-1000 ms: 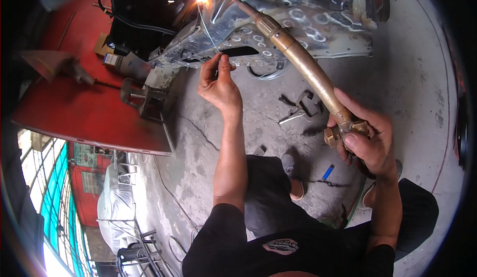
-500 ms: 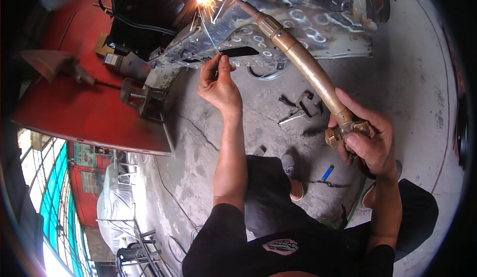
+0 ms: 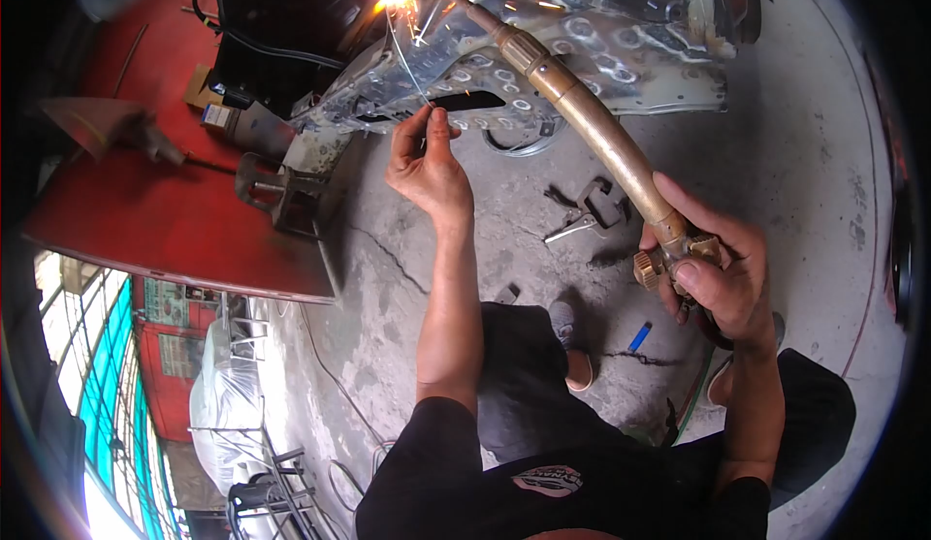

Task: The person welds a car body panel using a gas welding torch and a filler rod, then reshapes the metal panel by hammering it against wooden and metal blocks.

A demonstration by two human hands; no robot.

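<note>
My left hand (image 3: pixel 432 164) pinches a thin metal wire (image 3: pixel 405 63) between thumb and fingertips; the wire runs up to a bright glowing spot with sparks. In my right hand (image 3: pixel 718 273) is a brass gas torch (image 3: pixel 606 142), gripped at its valve end. The torch's bent tip reaches the same glowing spot, at the edge of a bare metal car panel (image 3: pixel 601 60) with holes and round marks. Glare hides the exact contact between wire, tip and panel.
A red panel (image 3: pixel 184 220) with a clamp (image 3: pixel 281 191) at its edge stands at left. On the concrete floor lie locking pliers (image 3: pixel 590 212), a blue object (image 3: pixel 640 336) and a wire coil (image 3: pixel 529 144). Hoses trail near my feet.
Sparks have shifted, some now flying rightward across the panel. The torch tip has moved very slightly; both hands stay almost still with the same holds.
</note>
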